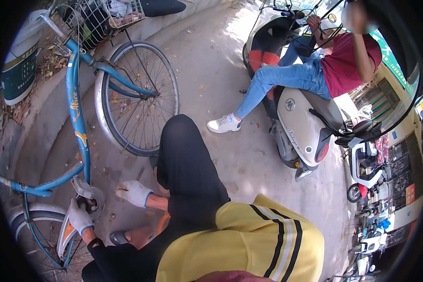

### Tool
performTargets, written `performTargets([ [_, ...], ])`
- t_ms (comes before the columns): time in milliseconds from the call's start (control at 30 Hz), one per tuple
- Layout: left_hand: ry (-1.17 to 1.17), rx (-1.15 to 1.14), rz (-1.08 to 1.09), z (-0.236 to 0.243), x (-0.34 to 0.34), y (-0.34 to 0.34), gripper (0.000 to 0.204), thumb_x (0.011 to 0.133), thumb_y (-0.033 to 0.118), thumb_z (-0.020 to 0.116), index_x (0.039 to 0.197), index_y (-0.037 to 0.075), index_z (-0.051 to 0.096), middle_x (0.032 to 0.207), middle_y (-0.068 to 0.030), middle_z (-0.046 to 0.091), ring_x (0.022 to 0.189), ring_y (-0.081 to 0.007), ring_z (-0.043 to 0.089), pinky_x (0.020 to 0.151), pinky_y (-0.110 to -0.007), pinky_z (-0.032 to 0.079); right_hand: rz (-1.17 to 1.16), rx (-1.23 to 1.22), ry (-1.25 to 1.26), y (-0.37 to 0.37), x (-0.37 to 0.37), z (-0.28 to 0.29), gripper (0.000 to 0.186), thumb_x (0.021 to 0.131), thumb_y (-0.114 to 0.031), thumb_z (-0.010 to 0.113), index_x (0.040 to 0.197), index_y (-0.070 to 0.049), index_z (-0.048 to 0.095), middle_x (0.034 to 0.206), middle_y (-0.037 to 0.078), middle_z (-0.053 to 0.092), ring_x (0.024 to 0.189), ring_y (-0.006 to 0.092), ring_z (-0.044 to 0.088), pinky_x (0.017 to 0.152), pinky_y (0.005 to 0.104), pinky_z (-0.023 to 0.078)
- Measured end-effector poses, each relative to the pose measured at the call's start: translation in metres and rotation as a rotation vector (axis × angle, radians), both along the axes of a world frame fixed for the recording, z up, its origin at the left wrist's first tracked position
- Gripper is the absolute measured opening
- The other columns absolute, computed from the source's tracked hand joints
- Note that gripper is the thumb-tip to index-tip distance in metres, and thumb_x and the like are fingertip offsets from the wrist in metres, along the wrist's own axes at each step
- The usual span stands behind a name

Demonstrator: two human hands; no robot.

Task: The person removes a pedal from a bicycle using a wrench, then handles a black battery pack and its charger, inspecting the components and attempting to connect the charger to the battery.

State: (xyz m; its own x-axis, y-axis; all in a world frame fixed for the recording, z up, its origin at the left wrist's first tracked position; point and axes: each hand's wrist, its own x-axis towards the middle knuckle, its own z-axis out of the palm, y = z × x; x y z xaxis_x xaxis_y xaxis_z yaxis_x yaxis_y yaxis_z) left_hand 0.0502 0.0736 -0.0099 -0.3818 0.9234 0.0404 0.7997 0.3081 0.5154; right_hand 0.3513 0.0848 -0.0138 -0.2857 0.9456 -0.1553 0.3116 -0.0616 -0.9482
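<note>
A blue bicycle (76, 101) stands on my left, its frame curving down toward a grey round crank housing (97, 202). My left hand (81, 217), in a white knitted glove, is closed at the dark middle of that housing, beside the white and orange chain guard (66, 231). What its fingertips grip is hidden. My right hand (133, 193), also gloved, is closed in the air just right of the crank, in front of my knee. A thin grey bar (140, 174) shows just beyond its knuckles; whether the hand holds it is unclear.
The front wheel (138, 98) and wire basket (90, 21) are at upper left, near a white and green bucket (21, 70) and a concrete kerb (42, 127). A person (348, 63) sits on a beige scooter (301, 127). More scooters (369, 244) line the right.
</note>
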Motion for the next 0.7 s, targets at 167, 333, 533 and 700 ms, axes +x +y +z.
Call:
performTargets([
  [167,0.104,0.001,0.006,-0.004,-0.009,-0.002,0.043,0.091,0.007,0.069,0.132,-0.003,0.066,0.118,-0.0243,0.073,0.108,-0.0409,0.071,0.093,-0.046,0.053,-0.018,-0.075,0.057,0.008,0.006,0.002,0.031,0.098,-0.026,0.068,0.112,0.001,0.074,0.096,0.015,0.076,0.085,0.0225,0.07,0.081,0.0367,0.055],
  [333,0.144,-0.008,-0.009,0.01,0.008,-0.002,0.044,0.089,0.01,0.071,0.131,-0.001,0.064,0.114,-0.0253,0.073,0.108,-0.0431,0.07,0.092,-0.049,0.052,-0.03,-0.051,0.122,0.0,0.007,0.01,0.029,0.1,-0.023,0.068,0.113,0.002,0.074,0.093,0.011,0.074,0.084,0.0176,0.067,0.079,0.0348,0.054],
  [533,0.299,-0.008,0.077,0.074,0.042,-0.022,0.064,0.087,0.014,0.079,0.146,0.006,0.055,0.14,-0.0214,0.063,0.123,-0.0423,0.063,0.099,-0.051,0.051,-0.168,-0.067,0.263,0.005,0.021,0.037,0.027,0.102,-0.023,0.067,0.111,0.001,0.073,0.089,0.008,0.072,0.071,0.0132,0.062,0.066,0.0324,0.051],
  [700,0.238,0.44,-0.058,0.117,0.071,-0.035,0.07,0.09,0.023,0.079,0.15,0.003,0.051,0.149,-0.0209,0.056,0.132,-0.0418,0.057,0.107,-0.048,0.048,-0.201,-0.325,0.501,0.001,0.025,0.04,0.035,0.108,-0.032,0.061,0.122,-0.001,0.069,0.092,0.006,0.072,0.067,0.0113,0.061,0.061,0.0304,0.052],
])
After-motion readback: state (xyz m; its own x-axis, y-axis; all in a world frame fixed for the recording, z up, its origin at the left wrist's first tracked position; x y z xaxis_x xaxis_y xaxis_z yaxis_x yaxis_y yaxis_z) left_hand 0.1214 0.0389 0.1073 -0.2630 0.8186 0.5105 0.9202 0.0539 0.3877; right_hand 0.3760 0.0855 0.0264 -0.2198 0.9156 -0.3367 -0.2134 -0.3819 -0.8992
